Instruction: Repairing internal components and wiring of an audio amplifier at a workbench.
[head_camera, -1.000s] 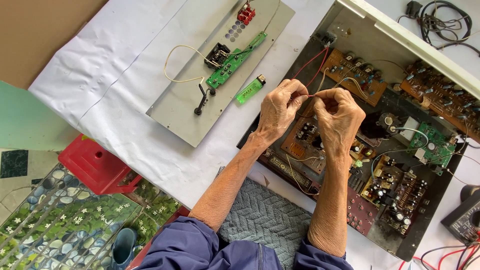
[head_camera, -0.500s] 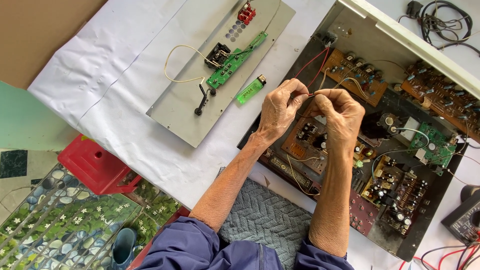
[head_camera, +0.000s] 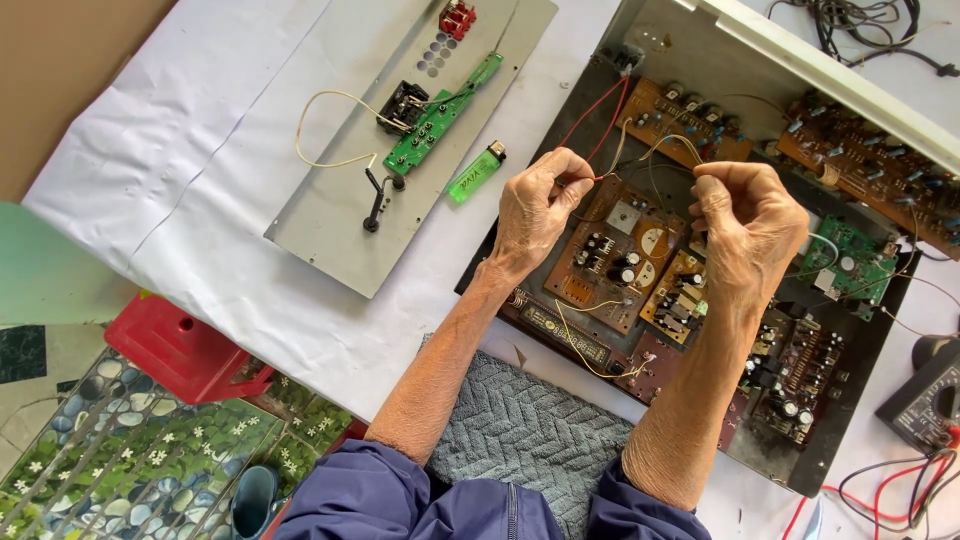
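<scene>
An opened electronics chassis (head_camera: 800, 70) full of brown and green circuit boards (head_camera: 620, 250) lies on white paper. Above the boards, my left hand (head_camera: 535, 205) pinches a thin red wire (head_camera: 590, 110) between thumb and fingers. My right hand (head_camera: 750, 225) is held a little to the right, fingers curled around thin pale wires (head_camera: 665, 140) that rise from the boards. The two hands are apart, with a gap between them.
A grey metal panel (head_camera: 330, 220) with a small green board (head_camera: 435, 120), a yellow wire loop and red connectors lies at upper left. A green lighter (head_camera: 476, 172) sits beside it. A red plastic stool (head_camera: 180, 345), a grey knitted cloth (head_camera: 525, 430), a black meter (head_camera: 925, 395) and tangled cables are around.
My hands, which were touching over the boards, have pulled apart; the right hand has moved to the right with its wires.
</scene>
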